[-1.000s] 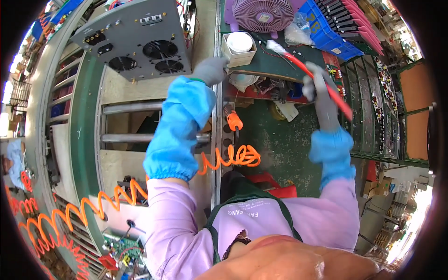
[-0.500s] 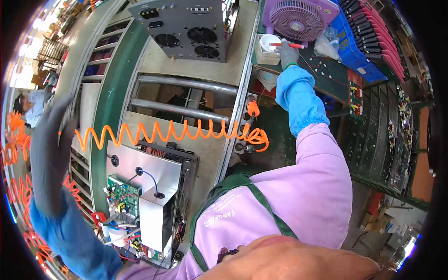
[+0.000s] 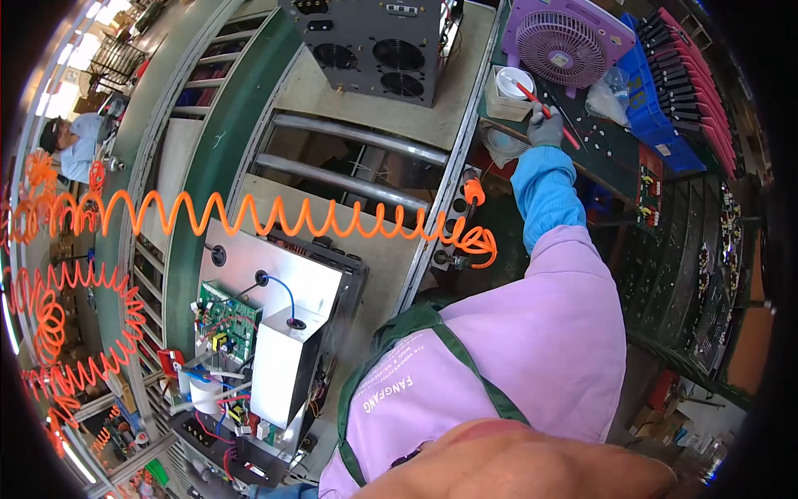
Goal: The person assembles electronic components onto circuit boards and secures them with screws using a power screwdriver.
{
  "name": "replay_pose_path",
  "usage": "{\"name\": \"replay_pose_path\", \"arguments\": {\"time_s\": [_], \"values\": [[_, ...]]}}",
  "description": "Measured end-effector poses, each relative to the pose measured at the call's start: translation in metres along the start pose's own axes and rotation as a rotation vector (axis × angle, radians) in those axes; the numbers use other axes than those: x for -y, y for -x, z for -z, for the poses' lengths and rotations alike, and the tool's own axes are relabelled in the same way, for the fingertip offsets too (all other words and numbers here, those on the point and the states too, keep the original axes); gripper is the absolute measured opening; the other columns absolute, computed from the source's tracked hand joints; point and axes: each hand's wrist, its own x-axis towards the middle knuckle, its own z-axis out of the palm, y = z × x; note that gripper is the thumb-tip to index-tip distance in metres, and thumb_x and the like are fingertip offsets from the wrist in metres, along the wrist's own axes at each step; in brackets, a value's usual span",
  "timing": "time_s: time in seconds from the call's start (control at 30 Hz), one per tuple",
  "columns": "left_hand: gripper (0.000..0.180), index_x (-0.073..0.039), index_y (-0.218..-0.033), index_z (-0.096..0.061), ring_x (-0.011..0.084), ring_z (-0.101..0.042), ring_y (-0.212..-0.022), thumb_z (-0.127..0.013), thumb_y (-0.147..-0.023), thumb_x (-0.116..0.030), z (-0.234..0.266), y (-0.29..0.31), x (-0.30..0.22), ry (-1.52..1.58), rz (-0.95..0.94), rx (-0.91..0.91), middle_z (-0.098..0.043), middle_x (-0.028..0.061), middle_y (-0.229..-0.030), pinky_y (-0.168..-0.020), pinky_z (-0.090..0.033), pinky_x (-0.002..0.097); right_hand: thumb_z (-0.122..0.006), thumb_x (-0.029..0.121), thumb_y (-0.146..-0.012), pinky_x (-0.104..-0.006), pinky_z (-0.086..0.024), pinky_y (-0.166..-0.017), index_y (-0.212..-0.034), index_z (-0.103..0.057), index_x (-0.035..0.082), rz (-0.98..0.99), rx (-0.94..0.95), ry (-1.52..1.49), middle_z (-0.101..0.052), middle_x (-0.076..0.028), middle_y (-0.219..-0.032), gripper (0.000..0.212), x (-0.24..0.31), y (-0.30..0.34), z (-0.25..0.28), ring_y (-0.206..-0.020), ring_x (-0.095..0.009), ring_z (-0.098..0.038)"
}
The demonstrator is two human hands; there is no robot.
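Note:
In a grey glove, my right hand is closed round a slim red stick shaped like a pen or brush. Its upper end points to a round white tub, which sits in a pale square container. At the lower edge my left hand, also gloved, is near the black panel of an opened device; its fingers are mostly hidden. That device has a silver metal housing, a green circuit board and loose wires.
A coiled orange air hose stretches across the roller line. Farther off stands a grey fan-fitted cabinet. A purple fan and blue crate with pink-handled parts are at right. Another person is far left.
My left hand has come down from the left side to the device's near end. The red stick has tilted, its upper end now at the white tub. The view has shifted slightly.

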Motion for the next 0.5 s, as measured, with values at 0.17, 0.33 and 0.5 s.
{"name": "replay_pose_path", "arguments": {"time_s": [0.17,0.33,0.5], "values": [[0.041,0.004,-0.127,-0.052,0.0303,-0.054,-0.115,-0.051,-0.096,-0.023,-0.005,0.04,0.044,0.05,0.243,0.13,-0.056,0.019,-0.126,-0.1,-0.039,0.0364,-0.05,0.029,-0.092,-0.0244,-0.051,-0.05,-0.1,-0.058,0.006,-0.032,0.1,-0.163,-0.065,-0.012,-0.096,0.026,0.007,0.024,0.015,-0.076,-0.018,-0.064],[0.05,0.001,-0.131,-0.051,0.0262,-0.053,-0.116,-0.055,-0.094,-0.033,0.016,0.049,-0.007,0.427,0.487,0.149,-0.056,0.0178,-0.127,-0.1,-0.038,0.0351,-0.053,0.012,-0.079,-0.0268,-0.042,-0.057,-0.097,-0.052,0.004,-0.506,0.83,-0.464,-0.054,-0.003,-0.081,0.019,0.035,0.096,-0.03,-0.066,-0.012,-0.052],[0.042,0.0,-0.124,-0.054,0.0311,-0.055,-0.114,-0.056,-0.093,-0.028,0.024,0.072,0.008,0.305,0.329,0.187,-0.058,0.0184,-0.121,-0.098,-0.04,0.0358,-0.061,0.011,-0.078,-0.0291,-0.045,-0.055,-0.11,-0.051,-0.005,-0.366,1.03,-0.308,-0.055,-0.006,-0.091,0.037,0.039,0.191,-0.127,-0.074,-0.015,-0.056]]}}
